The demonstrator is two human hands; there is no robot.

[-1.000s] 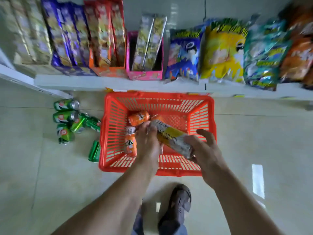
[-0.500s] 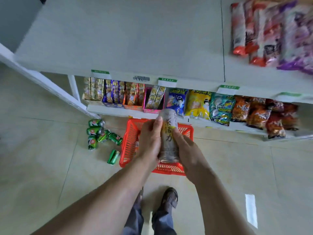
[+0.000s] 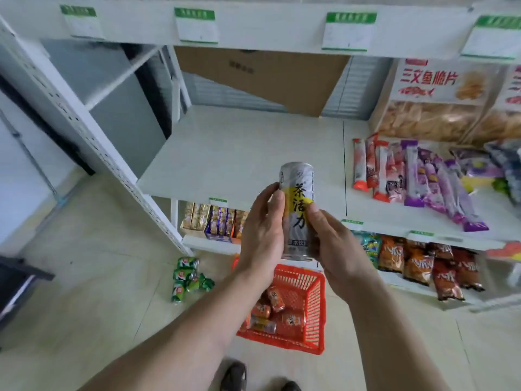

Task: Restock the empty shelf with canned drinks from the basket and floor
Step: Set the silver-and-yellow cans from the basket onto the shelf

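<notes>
I hold a tall silver and yellow can [image 3: 297, 193] upright in both hands, at chest height in front of the empty white shelf [image 3: 239, 148]. My left hand [image 3: 262, 230] grips its left side, fingers curled round it. My right hand [image 3: 335, 246] grips its right side and lower part. Below, the red basket [image 3: 317, 314] stands on the floor with several orange cans [image 3: 275, 297] inside. Several green cans [image 3: 187, 275] lie on the floor to the basket's left.
Snack sticks [image 3: 408, 176] and large chip bags [image 3: 431, 103] fill the shelf's right half. A cardboard sheet [image 3: 262, 77] leans behind the bare section. Snack packets [image 3: 417, 258] and boxes [image 3: 214, 218] line the lower shelf. A white upright [image 3: 93, 131] stands left. My shoes [image 3: 234, 376] are at the bottom.
The can has come up out of the basket and turned upright in both hands. My view has risen from the floor to the empty shelf.
</notes>
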